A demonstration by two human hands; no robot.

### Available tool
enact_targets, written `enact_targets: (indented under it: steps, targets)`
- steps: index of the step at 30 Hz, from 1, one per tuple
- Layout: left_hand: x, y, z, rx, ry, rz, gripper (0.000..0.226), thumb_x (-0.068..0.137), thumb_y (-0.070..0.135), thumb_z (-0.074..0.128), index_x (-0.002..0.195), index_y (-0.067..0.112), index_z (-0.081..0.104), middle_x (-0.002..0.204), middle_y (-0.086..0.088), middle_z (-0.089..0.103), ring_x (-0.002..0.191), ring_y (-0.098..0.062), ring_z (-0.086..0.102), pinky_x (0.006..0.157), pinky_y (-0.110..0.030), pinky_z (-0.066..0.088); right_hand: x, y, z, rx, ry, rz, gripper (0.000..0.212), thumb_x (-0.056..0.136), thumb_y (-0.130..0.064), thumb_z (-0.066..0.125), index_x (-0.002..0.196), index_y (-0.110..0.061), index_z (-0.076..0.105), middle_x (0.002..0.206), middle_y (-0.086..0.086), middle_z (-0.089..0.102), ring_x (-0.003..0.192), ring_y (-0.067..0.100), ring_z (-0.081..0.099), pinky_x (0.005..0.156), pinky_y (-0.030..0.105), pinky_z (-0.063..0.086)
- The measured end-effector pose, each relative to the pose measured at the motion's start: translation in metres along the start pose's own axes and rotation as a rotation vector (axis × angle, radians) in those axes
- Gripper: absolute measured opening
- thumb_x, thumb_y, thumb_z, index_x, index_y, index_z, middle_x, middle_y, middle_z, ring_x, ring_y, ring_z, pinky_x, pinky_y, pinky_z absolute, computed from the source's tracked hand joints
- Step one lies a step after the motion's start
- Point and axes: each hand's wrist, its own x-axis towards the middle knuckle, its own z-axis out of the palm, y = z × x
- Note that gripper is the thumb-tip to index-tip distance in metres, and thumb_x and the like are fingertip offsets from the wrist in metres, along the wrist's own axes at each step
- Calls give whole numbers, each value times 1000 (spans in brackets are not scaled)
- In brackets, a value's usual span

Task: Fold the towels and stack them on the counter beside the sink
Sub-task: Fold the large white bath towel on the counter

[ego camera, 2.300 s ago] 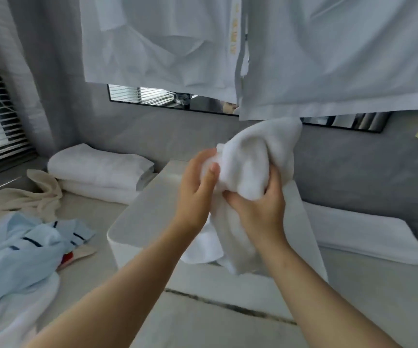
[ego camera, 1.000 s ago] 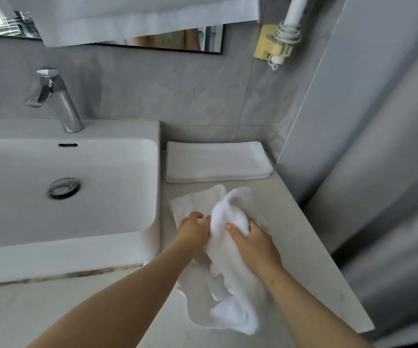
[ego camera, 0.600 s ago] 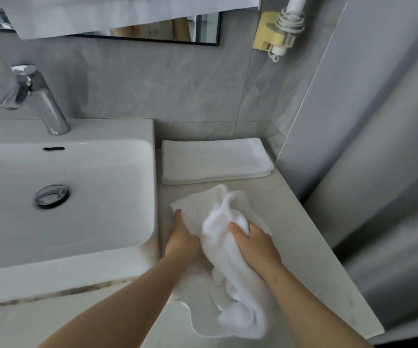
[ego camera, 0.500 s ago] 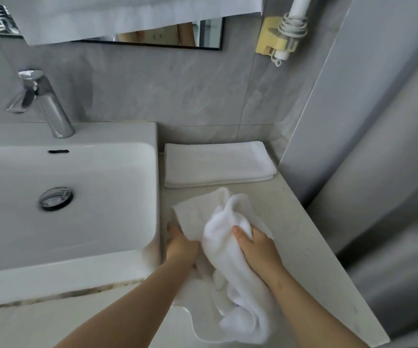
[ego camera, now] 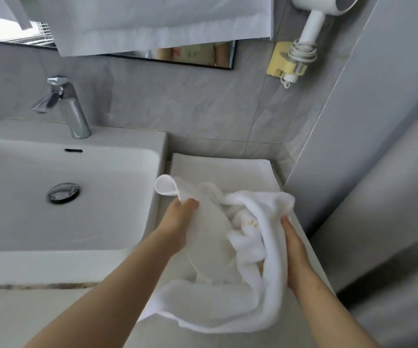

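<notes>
My left hand (ego camera: 177,222) pinches one edge of the loose towel (ego camera: 215,305) just below a curled corner, thumb and fingers closed on the cloth. My right hand (ego camera: 294,249) grasps the bunched right side, its fingertips buried in the folds. The towel is lifted at the back and sags onto the worktop (ego camera: 228,340) between my arms, right of the sink (ego camera: 77,267), with its middle crumpled (some gold embroidery shows in the creases). The folded towel (ego camera: 223,169) lies flat behind it against the wall, and the raised edge of the loose one partly hides its front.

I judge this to be the spreading-out before the first fold. The main risk is folding while the middle is this rumpled, which would leave a lumpy, crooked result. If I pull the cloth back to flatten it, it could catch the folded towel and drag it askew. The corner by my left hand hangs near the basin and could flop in. The right side lies near the worktop's edge and could slide off if I let go early.
</notes>
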Motion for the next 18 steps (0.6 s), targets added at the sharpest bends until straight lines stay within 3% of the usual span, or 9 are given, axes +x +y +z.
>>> enact_targets:
  steps: [3, 5, 6, 8, 10, 13, 15, 18]
  targets:
    - [6, 20, -7, -22, 105, 76, 21, 96, 10, 45, 112, 6, 56, 86, -9, 64, 75, -23, 61, 60, -29, 53, 6, -19, -20, 31, -20, 30, 35, 98, -44, 37, 90, -20, 60, 62, 0, 69, 66, 17, 63, 59, 28, 49]
    - [9, 34, -14, -58, 145, 105, 22, 96, 10, 46, 115, 3, 53, 85, -10, 62, 73, -21, 60, 54, -24, 53, 18, -24, -27, -118, 74, 54, 29, 96, -46, 42, 82, -23, 53, 68, 0, 64, 58, 11, 61, 58, 25, 48]
    - [12, 41, -16, -75, 156, 96, 21, 96, 11, 46, 113, 2, 53, 83, -11, 61, 71, -22, 59, 56, -25, 52, 23, -22, -27, -210, 83, 85, 27, 95, -45, 45, 80, -24, 52, 80, 1, 61, 63, 10, 62, 61, 23, 48]
    - [17, 51, -17, -96, 174, 54, 19, 96, 12, 47, 111, 1, 52, 82, -13, 59, 70, -24, 57, 63, -30, 48, 36, -16, -28, -530, 308, 8, 12, 88, -29, 52, 83, -19, 53, 89, 7, 56, 81, 24, 59, 69, 29, 47]
    - [22, 52, -17, -73, 216, 10, 19, 95, 13, 48, 110, 2, 49, 83, -13, 57, 71, -25, 56, 69, -34, 47, 38, -17, -20, -521, 405, -155, 22, 76, -25, 51, 94, -11, 55, 91, 11, 55, 91, 31, 55, 76, 36, 45]
    - [24, 46, -11, -82, 249, -26, 31, 95, 15, 48, 123, 0, 48, 87, -13, 58, 75, -25, 57, 73, -35, 48, 30, -19, 3, -656, 485, -459, 34, 88, -23, 56, 118, -8, 57, 114, 11, 59, 110, 32, 52, 97, 41, 41]
    - [25, 45, -8, -122, 274, -29, 37, 96, 16, 48, 129, 0, 44, 95, -14, 58, 82, -27, 58, 75, -36, 47, 21, -19, 19, -733, 357, -752, 47, 81, -41, 58, 116, -10, 61, 114, 4, 61, 108, 22, 52, 95, 30, 39]
    - [24, 55, -5, -252, 296, -32, 37, 96, 19, 49, 129, 5, 43, 101, -14, 57, 87, -27, 58, 75, -36, 48, 3, -23, 40, -886, -200, -826, 75, 65, -68, 50, 125, -23, 54, 115, -23, 50, 108, -3, 44, 95, 14, 33]
